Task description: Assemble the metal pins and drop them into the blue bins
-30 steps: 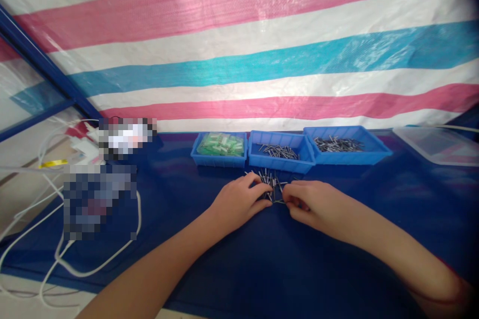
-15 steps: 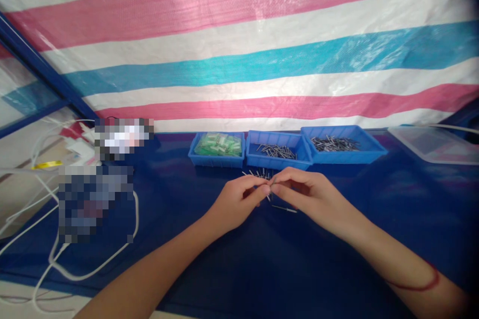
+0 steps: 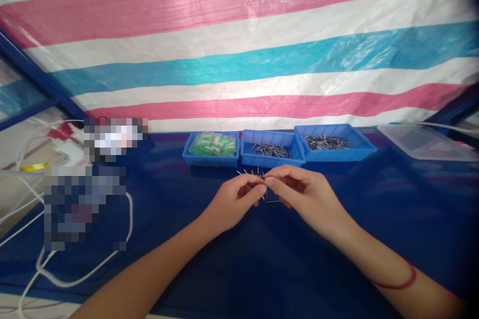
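My left hand point(image 3: 234, 202) and my right hand point(image 3: 312, 194) meet at the fingertips above the dark blue tabletop point(image 3: 239, 269). Each is closed in a pinch of thumb and fingers. Whatever sits between the fingertips is too small and covered to make out. Just behind and under the fingers lie several thin metal pins point(image 3: 256, 172), partly hidden. Another loose metal pin point(image 3: 273, 202) rests on the table below my right fingers. A blue bin point(image 3: 271, 161) with more such pins stands right behind my hands.
A blue bin point(image 3: 211, 160) of green-and-white packets point(image 3: 213, 144) stands left of the middle bin; another blue bin point(image 3: 355, 153) with metal pins is on its right. Far right lies a clear plastic lid point(image 3: 422, 144). White cables point(image 3: 129, 219) and blurred-out items occupy the left side.
The view has shifted slightly, so the scene sits a little further left. My fingertips stay together; my right hand now covers part of the loose pin.
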### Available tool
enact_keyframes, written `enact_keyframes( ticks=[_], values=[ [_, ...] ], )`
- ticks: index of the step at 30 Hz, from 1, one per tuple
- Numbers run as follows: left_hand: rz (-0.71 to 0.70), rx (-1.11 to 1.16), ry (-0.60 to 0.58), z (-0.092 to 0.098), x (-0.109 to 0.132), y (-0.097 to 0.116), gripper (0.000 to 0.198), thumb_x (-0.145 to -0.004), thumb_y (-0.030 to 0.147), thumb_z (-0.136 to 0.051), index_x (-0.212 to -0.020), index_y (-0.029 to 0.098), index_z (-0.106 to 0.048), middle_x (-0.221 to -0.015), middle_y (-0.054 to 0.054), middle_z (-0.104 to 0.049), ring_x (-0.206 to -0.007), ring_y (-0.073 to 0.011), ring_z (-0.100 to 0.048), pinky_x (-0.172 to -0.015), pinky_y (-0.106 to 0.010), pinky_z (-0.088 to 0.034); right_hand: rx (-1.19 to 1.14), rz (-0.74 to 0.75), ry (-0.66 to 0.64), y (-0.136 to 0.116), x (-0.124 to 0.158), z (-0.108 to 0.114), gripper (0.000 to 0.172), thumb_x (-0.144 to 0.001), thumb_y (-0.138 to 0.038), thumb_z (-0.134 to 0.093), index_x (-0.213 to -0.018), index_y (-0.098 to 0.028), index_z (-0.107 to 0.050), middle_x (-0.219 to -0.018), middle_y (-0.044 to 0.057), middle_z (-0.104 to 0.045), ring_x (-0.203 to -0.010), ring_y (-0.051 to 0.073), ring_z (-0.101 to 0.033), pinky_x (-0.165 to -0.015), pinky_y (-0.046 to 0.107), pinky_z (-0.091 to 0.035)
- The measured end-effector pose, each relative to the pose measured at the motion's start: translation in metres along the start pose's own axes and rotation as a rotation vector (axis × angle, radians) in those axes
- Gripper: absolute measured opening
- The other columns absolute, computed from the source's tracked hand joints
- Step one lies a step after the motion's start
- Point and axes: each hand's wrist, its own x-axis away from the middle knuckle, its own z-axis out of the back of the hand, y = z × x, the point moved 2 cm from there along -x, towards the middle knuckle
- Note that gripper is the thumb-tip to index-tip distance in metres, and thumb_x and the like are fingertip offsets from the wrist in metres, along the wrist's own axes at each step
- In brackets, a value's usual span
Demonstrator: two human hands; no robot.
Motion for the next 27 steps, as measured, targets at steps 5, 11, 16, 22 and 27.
enact_keyframes(
  ticks=[5,11,16,22,27],
  values=[
    [-0.031,-0.085,0.017,0.000,0.000,-0.002,0.026,-0.088,0.037,-0.054,-0.101,0.016,-0.062,-0.077,-0.001,-0.060,-0.065,-0.0106,-0.055,-0.061,-0.022,-0.044,0.041,0.030,-0.020,-0.002,0.000,0.003,0.023,-0.082,-0.038,-0.061,-0.089,-0.018,-0.070,-0.069,0.001,-0.060,-0.055,0.011,-0.050,-0.049,0.024,-0.043],
    [-0.102,-0.193,0.168,0.006,0.000,-0.005,0.023,-0.085,0.035,-0.060,-0.095,0.016,-0.060,-0.089,-0.003,-0.062,-0.069,-0.0109,-0.056,-0.061,-0.021,-0.045,0.150,0.082,0.031,0.004,-0.003,0.006,0.019,-0.082,-0.036,-0.061,-0.087,-0.019,-0.068,-0.080,0.004,-0.064,-0.070,0.015,-0.058,-0.059,0.026,-0.048],
    [-0.122,-0.305,0.151,0.008,0.001,-0.002,0.028,-0.087,0.035,-0.057,-0.109,0.017,-0.057,-0.091,-0.002,-0.063,-0.065,-0.0098,-0.054,-0.060,-0.022,-0.044,0.241,0.133,0.110,0.009,-0.012,0.017,0.022,-0.084,-0.038,-0.058,-0.086,-0.019,-0.067,-0.079,0.004,-0.065,-0.069,0.015,-0.057,-0.061,0.027,-0.046],
    [-0.274,-0.565,0.030,0.005,0.003,0.001,0.021,-0.089,0.029,-0.053,-0.106,0.019,-0.062,-0.096,-0.004,-0.062,-0.077,-0.0128,-0.056,-0.075,-0.026,-0.046,0.802,0.205,0.634,0.017,-0.034,0.098,0.025,-0.083,-0.036,-0.057,-0.087,-0.015,-0.071,-0.075,0.007,-0.066,-0.065,0.017,-0.055,-0.064,0.029,-0.041],
    [-0.366,-0.709,-0.059,-0.002,0.003,-0.002,0.021,-0.091,0.030,-0.052,-0.103,0.019,-0.065,-0.104,-0.006,-0.062,-0.095,-0.0173,-0.057,-0.086,-0.029,-0.044,1.153,0.115,0.780,0.040,-0.048,0.156,0.031,-0.082,-0.033,-0.056,-0.093,-0.010,-0.074,-0.078,0.014,-0.065,-0.069,0.020,-0.054,-0.064,0.030,-0.036]
  ],
)
